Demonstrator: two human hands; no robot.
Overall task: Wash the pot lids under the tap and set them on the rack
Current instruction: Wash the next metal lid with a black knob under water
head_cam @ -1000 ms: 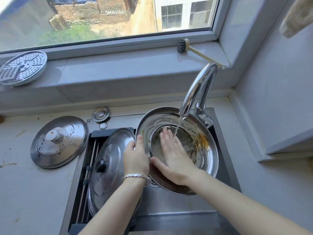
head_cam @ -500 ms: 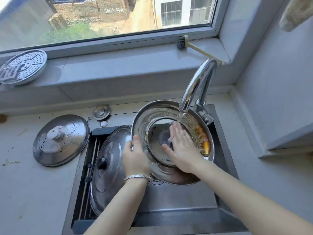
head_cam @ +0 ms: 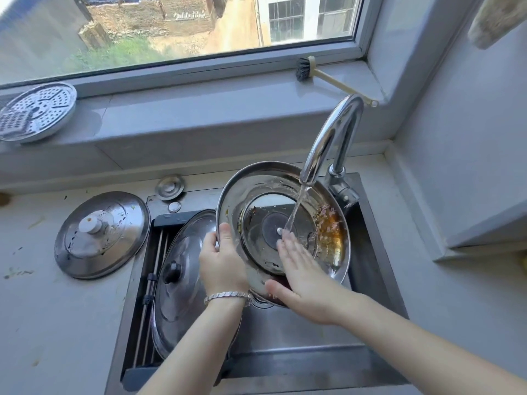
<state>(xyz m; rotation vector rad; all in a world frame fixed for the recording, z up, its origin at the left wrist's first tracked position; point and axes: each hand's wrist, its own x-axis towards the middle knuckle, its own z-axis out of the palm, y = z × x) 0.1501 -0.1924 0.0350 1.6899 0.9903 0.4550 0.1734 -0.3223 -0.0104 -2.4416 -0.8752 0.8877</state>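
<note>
Pot lids: three — one [head_cam: 282, 223] under the tap [head_cam: 330, 143], one [head_cam: 182, 283] left of the tap on the rack [head_cam: 154, 280], one [head_cam: 101, 233] farther left of the tap on the counter
Steamer plates: one [head_cam: 37, 111], far left of the tap on the sill
Brushes: one [head_cam: 305, 70], behind the tap
Small round caps: two [head_cam: 169, 187] [head_cam: 174, 206], left of the tap
Hands: two — left hand [head_cam: 222, 263], right hand [head_cam: 305, 280]
Bracelets: one [head_cam: 226, 296]

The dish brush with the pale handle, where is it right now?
The dish brush lies on the windowsill at upper right of the head view, bristles leftward, just behind the top of the tap.
</note>
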